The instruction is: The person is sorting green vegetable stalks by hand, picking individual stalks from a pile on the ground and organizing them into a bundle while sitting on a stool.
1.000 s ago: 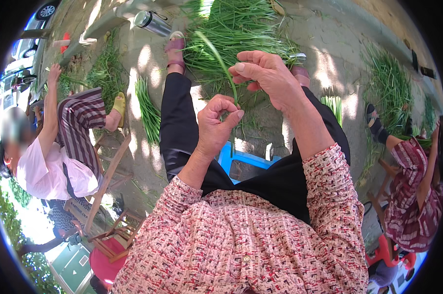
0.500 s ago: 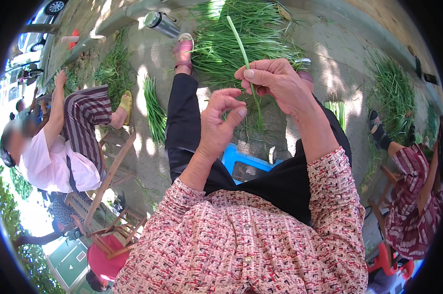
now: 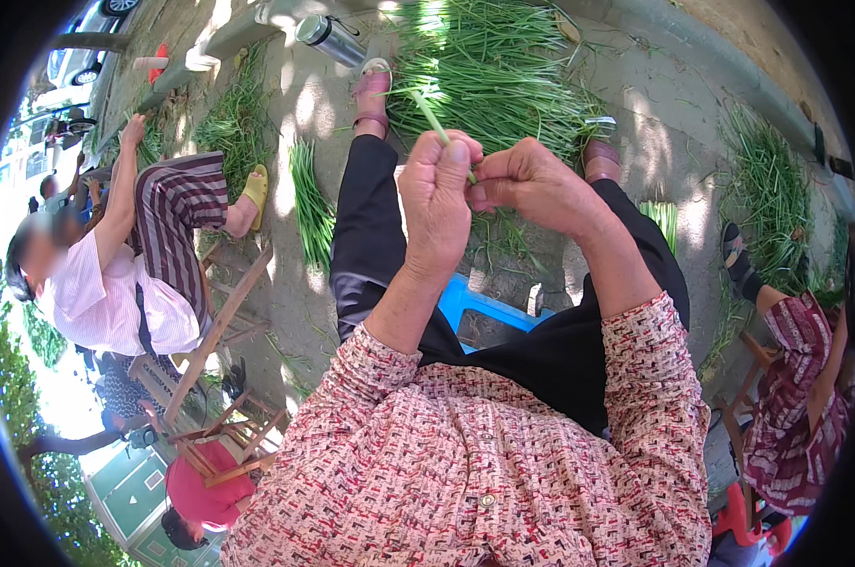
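Note:
A slim pale-green plant stalk (image 3: 429, 113) slants up and to the left from between my hands. My left hand (image 3: 437, 203) is closed on it, thumb upward, at about chest middle. Close against its right side, my right hand (image 3: 539, 189) pinches the lower part of the same stalk with thumb and fingertips. The fingers hide much of the stalk's lower end. Beyond both hands lies a wide heap of long green stalks (image 3: 493, 80) on the ground, between my feet.
A blue plastic stool (image 3: 489, 307) shows between my legs. A steel flask (image 3: 330, 40) stands near my left foot. Bundles of stalks lie at left (image 3: 311, 203) and right (image 3: 661, 222). Seated people flank me, one in a striped shirt (image 3: 134, 302) beside a wooden chair (image 3: 221, 335).
My left hand has moved up and right and taken hold of the stalk. My right hand has come slightly lower. Less of the stalk now shows above the hands.

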`<action>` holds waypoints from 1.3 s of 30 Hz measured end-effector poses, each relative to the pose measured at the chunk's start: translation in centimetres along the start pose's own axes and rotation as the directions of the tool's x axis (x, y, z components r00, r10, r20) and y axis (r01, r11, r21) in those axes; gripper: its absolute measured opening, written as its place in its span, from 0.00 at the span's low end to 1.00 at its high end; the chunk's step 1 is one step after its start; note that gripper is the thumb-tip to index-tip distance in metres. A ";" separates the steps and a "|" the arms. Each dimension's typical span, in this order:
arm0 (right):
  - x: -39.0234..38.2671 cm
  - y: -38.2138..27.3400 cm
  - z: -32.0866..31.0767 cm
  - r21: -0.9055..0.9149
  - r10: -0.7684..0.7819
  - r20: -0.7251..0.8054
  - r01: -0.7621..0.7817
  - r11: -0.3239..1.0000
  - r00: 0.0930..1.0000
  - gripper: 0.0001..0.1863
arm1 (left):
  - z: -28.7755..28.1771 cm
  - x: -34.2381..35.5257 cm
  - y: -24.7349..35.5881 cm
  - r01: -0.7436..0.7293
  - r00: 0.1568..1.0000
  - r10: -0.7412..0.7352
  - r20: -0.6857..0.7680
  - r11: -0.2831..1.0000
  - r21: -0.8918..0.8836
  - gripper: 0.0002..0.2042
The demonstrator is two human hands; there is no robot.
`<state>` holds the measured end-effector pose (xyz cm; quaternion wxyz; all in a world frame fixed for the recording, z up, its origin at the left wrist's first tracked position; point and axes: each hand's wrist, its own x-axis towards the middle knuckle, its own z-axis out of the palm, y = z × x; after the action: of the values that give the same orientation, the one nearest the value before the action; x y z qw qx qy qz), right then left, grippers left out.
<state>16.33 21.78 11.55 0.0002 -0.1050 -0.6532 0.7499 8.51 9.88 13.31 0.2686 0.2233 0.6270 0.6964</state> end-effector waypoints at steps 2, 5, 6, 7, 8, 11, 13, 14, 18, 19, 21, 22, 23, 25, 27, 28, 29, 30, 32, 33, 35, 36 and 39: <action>0.1 0.0 -0.1 -0.040 0.026 0.033 -0.025 0.999 0.999 0.08 | -0.6 0.9 0.1 -0.008 0.997 0.008 -0.073 1.000 0.007 0.10; -0.5 -1.8 -0.5 0.035 0.098 0.034 -0.099 0.995 0.995 0.08 | -1.9 2.0 -0.4 0.001 0.990 -0.014 -0.140 0.996 -0.093 0.10; -0.5 -2.0 -1.1 -0.005 0.090 0.074 -0.090 0.996 0.993 0.10 | -2.0 2.1 -0.2 -0.024 0.989 0.010 -0.149 0.996 -0.089 0.11; -0.6 -2.0 -1.7 -0.043 0.087 0.108 -0.083 0.996 0.990 0.12 | -2.1 2.1 0.0 -0.045 0.988 0.031 -0.153 0.995 -0.088 0.11; -0.7 -2.1 -1.8 -0.037 0.098 0.092 -0.095 0.995 0.991 0.12 | -2.1 2.2 0.3 -0.046 0.991 0.030 -0.133 0.992 -0.121 0.11; -1.1 -2.5 -2.6 -0.021 0.044 0.069 -0.042 0.999 0.997 0.12 | -2.0 2.8 0.1 -0.024 0.993 -0.007 -0.117 0.965 -0.261 0.12; -1.2 -2.6 -2.6 0.024 0.056 0.020 -0.056 0.998 0.998 0.10 | -1.6 3.1 0.2 0.023 0.990 -0.067 -0.127 0.946 -0.322 0.11; -1.2 -2.3 -2.7 0.041 0.061 0.011 -0.062 0.997 0.998 0.10 | -1.6 3.1 -0.1 0.050 0.986 -0.099 -0.135 0.943 -0.329 0.11; -0.9 -2.2 -2.8 0.002 0.096 0.027 -0.096 0.995 0.995 0.13 | -1.7 3.7 -0.4 0.104 0.980 -0.157 -0.120 0.927 -0.361 0.09; -0.9 -2.3 -2.9 -0.037 0.102 0.043 -0.100 0.994 0.994 0.14 | -1.7 3.8 -0.4 0.107 0.982 -0.156 -0.105 0.923 -0.370 0.08; -1.2 -2.6 -3.1 -0.051 0.130 0.047 -0.127 0.991 0.990 0.13 | -1.3 3.2 0.2 0.130 0.984 -0.165 -0.061 0.916 -0.379 0.09; -1.3 -2.4 -3.0 -0.051 0.125 0.044 -0.122 0.991 0.991 0.13 | -1.4 3.1 0.4 0.130 0.988 -0.151 -0.026 0.919 -0.372 0.10; -1.1 -2.2 -2.9 -0.051 0.120 0.043 -0.118 0.992 0.992 0.13 | -1.6 3.0 0.5 0.131 0.990 -0.138 0.008 0.922 -0.365 0.11; -0.9 -2.0 -2.7 -0.040 0.089 0.035 -0.087 0.995 0.995 0.13 | -1.5 2.6 0.5 0.125 0.991 -0.131 0.007 0.928 -0.350 0.11; -0.8 -2.0 -2.0 0.035 0.050 -0.002 -0.050 0.998 0.999 0.13 | -1.5 2.3 0.6 0.126 0.992 -0.130 0.006 0.945 -0.301 0.12; -0.6 -1.8 -1.8 0.061 0.013 -0.018 -0.012 0.998 1.000 0.13 | -1.5 2.1 0.6 0.128 0.991 -0.131 0.006 0.957 -0.260 0.12; -0.6 -1.8 -1.8 0.051 0.022 -0.001 -0.022 0.998 1.000 0.12 | -1.5 2.0 0.5 0.131 0.991 -0.133 0.006 0.967 -0.219 0.12; -0.5 -1.7 -1.8 0.043 0.030 0.018 -0.031 0.999 0.999 0.12 | -1.7 2.0 0.1 0.117 0.992 -0.123 -0.038 0.984 -0.133 0.11; -0.5 -1.8 -2.0 0.015 0.040 0.065 -0.041 0.999 0.997 0.15 | -1.9 2.0 -0.3 0.052 0.995 -0.055 -0.077 0.998 -0.038 0.11; -0.6 -1.9 -1.9 0.009 0.047 0.053 -0.047 0.999 0.998 0.15 | -1.9 2.0 -0.4 0.024 0.995 -0.023 -0.094 1.000 0.010 0.11; -0.5 -2.1 -1.8 -0.002 0.060 0.028 -0.060 0.998 0.998 0.15 | -2.0 2.2 -0.5 -0.009 0.989 0.012 -0.148 1.000 0.020 0.12; -0.5 -2.2 -1.7 -0.005 0.050 0.026 -0.050 0.999 0.998 0.15 | -2.3 2.3 -0.6 -0.037 0.986 0.046 -0.160 0.997 0.062 0.12; -0.5 -2.6 -1.4 0.000 0.033 0.029 -0.033 0.999 0.999 0.13 | -2.8 2.6 -1.2 -0.088 0.974 0.114 -0.197 0.987 0.134 0.14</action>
<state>16.71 23.44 14.05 -0.0218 -0.1051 -0.6511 0.7514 4.84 9.53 11.73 0.1525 0.1987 0.6811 0.6880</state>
